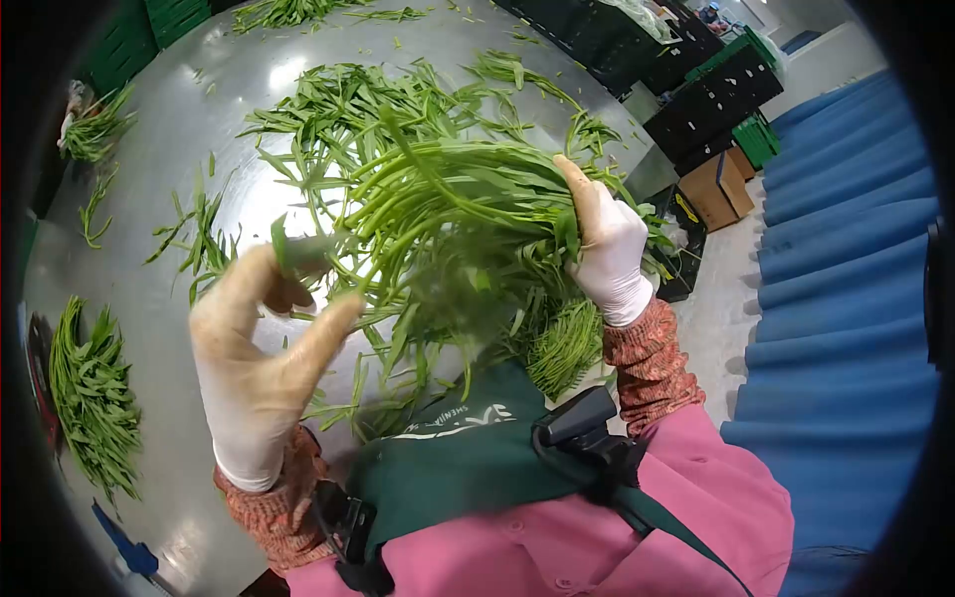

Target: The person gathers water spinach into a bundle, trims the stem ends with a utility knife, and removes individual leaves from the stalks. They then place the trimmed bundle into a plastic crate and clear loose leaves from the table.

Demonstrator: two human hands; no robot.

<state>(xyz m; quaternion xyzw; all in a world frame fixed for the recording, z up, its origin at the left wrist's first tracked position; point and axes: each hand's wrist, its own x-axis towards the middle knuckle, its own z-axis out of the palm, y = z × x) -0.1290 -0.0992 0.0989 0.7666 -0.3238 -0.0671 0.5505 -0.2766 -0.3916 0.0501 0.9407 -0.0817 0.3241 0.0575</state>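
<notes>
Up close, the gloved right hand (pixel 609 249) is clamped around a thick bunch of long green stems (pixel 448 214), holding it above the steel table (pixel 179 129) so the loose ends hang free. The gloved left hand (pixel 261 348) pinches one leaf (pixel 282 242), fingers closed. The stems look fresh, slender and tangled.

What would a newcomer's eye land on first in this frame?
The big bunch of long green leafy stalks at centre, gripped by the white-gloved right hand above a shiny round metal table. Next, the white-gloved left hand at lower left, pinching a single green leaf. A neat pile of green stalks lies at the table's left edge.
</notes>
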